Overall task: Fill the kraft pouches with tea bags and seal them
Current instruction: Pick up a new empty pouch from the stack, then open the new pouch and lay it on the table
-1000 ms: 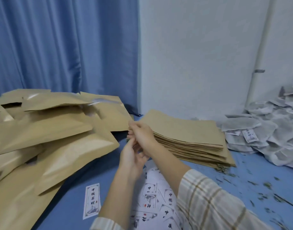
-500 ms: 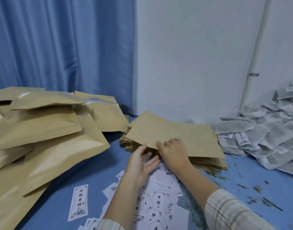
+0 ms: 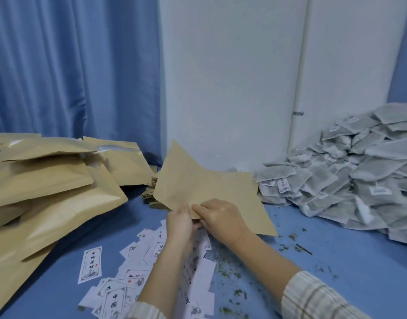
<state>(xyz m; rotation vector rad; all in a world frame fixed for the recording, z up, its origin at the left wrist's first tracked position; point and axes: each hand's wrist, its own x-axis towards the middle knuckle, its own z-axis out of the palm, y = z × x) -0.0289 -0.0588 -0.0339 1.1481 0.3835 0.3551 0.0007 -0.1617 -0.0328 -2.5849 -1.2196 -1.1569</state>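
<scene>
Fingers (image 3: pixel 199 207) of the right hand (image 3: pixel 223 218) are curled over the near edge of a flat kraft pouch (image 3: pixel 204 187), and that same edge is pinched by the left hand (image 3: pixel 179 223) just beside it. The pouch is held lifted and tilted, its far corner raised toward the white wall (image 3: pixel 227 77), above a stack of empty pouches (image 3: pixel 151 200) that is mostly hidden behind it. To the left, a heap of filled pouches (image 3: pixel 48 192) is piled on the blue table (image 3: pixel 336 261), in front of a blue curtain (image 3: pixel 71 65). To the right, a mound of tea bags (image 3: pixel 359 176) is banked against the wall. Beneath the forearms, printed paper labels (image 3: pixel 119 291) are scattered, and loose tea crumbs (image 3: pixel 227 270) are strewn beside a plaid sleeve (image 3: pixel 313 298)
</scene>
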